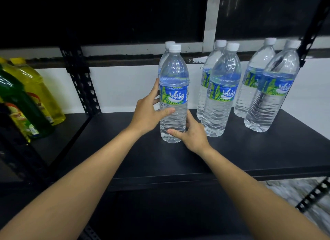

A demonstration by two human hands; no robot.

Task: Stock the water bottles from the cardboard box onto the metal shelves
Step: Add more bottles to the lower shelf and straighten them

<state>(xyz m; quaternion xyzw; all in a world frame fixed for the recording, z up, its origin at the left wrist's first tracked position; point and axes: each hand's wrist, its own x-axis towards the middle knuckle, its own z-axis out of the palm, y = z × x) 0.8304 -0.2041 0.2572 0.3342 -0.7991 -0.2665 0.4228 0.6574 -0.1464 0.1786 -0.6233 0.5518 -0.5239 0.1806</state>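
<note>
Stocking is advancing: my left hand [148, 113] and right hand [193, 135] are gripping a sixth Waig bottle [174, 96] beside five other bottles [221, 96] standing on the metal shelf [241, 155].

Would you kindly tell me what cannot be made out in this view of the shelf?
Cardboard box: outside the head view.
Rear bottle: behind the front bottle; little more than its cap shows.
Left hand and right hand: how far they wrap is hidden behind the front bottle.
Green bottle: cut off by the left edge, label blurred.
</note>
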